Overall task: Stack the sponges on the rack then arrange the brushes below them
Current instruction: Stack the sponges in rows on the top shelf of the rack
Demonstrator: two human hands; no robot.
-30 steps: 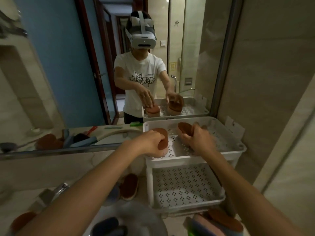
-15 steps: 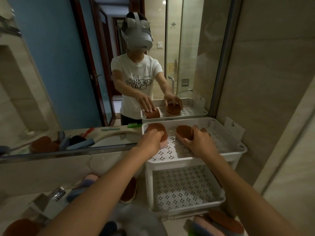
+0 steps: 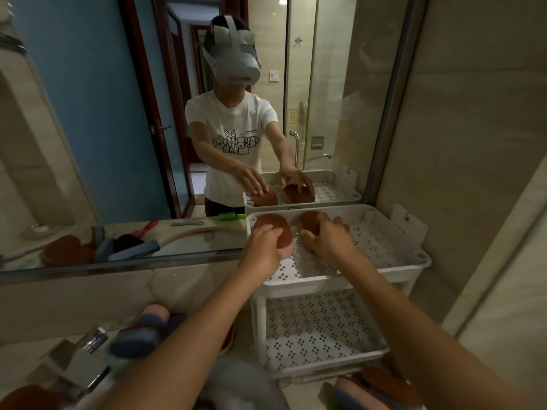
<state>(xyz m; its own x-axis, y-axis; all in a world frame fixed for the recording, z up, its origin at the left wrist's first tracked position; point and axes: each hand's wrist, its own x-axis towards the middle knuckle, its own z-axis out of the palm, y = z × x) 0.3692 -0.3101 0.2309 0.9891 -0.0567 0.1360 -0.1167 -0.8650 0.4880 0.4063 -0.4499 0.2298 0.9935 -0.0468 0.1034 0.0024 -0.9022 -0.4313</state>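
On the bathroom rack's top tray, our left hand grips a brown sponge under its palm while our right hand grips a second sponge beneath its fingers, both likely light, squashy, best pinched along their sides.

A large mirror is filling the upper left, reflecting a blue wall and a dark door frame; beige tiles are covering the right side, dimly lit.

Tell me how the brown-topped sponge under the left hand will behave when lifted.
The brown-topped sponge is probably light and squashy: a pink foam layer shows beneath the left hand. It lies flat on the perforated top tray, so rolling seems unlikely.
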